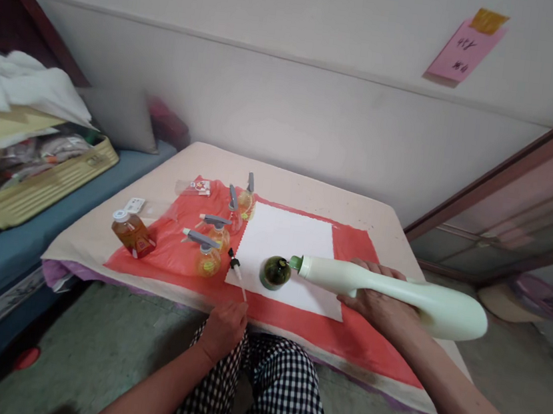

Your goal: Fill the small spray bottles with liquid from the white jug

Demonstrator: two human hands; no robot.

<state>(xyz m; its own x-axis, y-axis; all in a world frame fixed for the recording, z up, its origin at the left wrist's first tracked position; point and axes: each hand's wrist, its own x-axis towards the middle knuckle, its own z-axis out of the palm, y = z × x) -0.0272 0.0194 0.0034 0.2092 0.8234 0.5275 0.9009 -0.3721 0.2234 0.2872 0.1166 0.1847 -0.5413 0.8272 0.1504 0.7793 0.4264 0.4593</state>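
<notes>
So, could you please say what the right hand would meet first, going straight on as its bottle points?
Probably the dark green container, just ahead of the pale green bottle; depth is unclear.

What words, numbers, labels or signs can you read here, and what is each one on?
"45", then a mark that may be 8 or g: pink note on the wall; its second line is unclear.
Bottle of amber liquid: print too small to read.
White label and red-and-white label: too small to read.
Pale green bottle in the right hand: no readable text.
</notes>
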